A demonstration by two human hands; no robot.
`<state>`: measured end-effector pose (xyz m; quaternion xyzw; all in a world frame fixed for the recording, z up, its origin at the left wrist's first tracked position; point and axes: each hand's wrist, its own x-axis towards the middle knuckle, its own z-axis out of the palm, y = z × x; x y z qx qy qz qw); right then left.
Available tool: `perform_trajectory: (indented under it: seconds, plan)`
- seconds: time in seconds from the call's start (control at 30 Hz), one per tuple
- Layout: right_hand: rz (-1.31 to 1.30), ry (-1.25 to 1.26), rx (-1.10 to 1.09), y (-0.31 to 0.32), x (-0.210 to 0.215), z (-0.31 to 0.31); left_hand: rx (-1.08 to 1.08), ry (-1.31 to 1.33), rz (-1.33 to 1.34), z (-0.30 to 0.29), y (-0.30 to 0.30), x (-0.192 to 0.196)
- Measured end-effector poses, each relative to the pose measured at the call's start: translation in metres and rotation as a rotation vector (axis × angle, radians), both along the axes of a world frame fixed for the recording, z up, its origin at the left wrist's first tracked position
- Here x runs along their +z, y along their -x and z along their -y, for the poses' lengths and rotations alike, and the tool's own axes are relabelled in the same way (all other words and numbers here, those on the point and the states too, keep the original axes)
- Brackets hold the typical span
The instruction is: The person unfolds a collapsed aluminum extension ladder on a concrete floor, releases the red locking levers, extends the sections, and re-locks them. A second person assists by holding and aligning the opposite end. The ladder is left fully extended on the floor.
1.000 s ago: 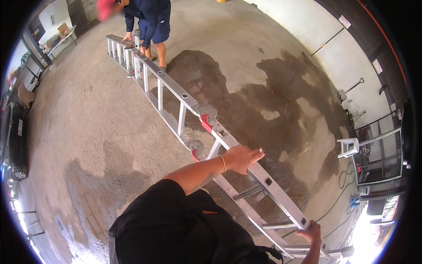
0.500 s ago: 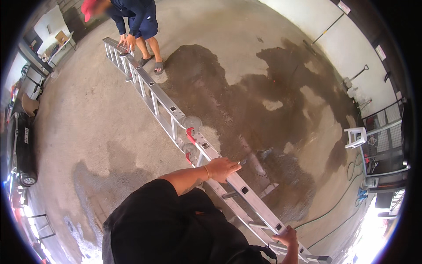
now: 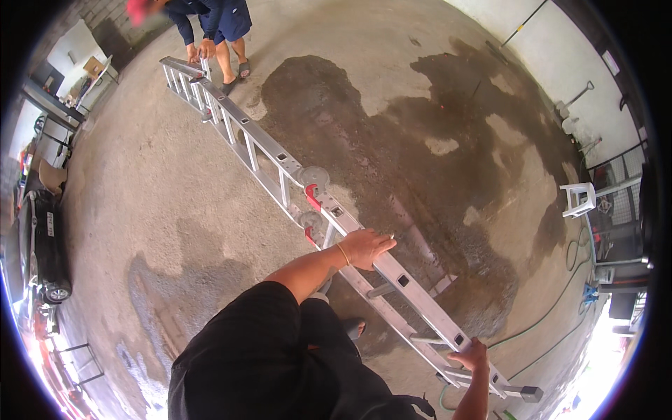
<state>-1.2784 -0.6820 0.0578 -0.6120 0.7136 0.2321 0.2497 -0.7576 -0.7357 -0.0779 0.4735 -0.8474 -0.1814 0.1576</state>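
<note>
Silver ladder (image 3: 348,222) slants ten to four o'clock, left hand (image 3: 367,248) clasping its rail (image 3: 430,309) mid-dial, right hand (image 3: 472,355) grasping it toward five, spread apart presumably for balance.

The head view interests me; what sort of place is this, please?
Probably a garage or workshop: a black car at the left, a shovel at the right and a dark-stained floor.

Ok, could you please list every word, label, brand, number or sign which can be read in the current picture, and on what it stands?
No text here is clear enough to quote.
Licence plate of the black car: characters too small and blurred.
White wall sign: too small and blurred.
Hinged metal ladder: no readable lettering.
</note>
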Motion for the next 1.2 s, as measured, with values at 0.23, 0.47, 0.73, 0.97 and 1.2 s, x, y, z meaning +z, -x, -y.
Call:
perform_trajectory:
  seconds: [0.23,0.47,0.73,0.97,1.2]
  plan:
    - [0.014,0.017,0.044,0.007,-0.001,0.002,-0.024,-0.043,0.017,0.003,-0.004,0.012]
    - [0.043,-0.049,-0.022,0.003,0.008,0.002,-0.052,-0.103,-0.058,0.003,-0.012,0.022]
    - [-0.048,0.284,0.290,-0.004,0.006,-0.031,-0.115,0.025,-0.056,0.004,-0.012,0.029]
    - [-0.036,0.324,0.322,0.005,0.008,-0.017,-0.112,0.047,-0.165,0.017,-0.009,0.025]
    - [0.103,0.205,0.285,-0.001,0.031,0.022,-0.058,0.034,-0.267,0.050,-0.006,0.014]
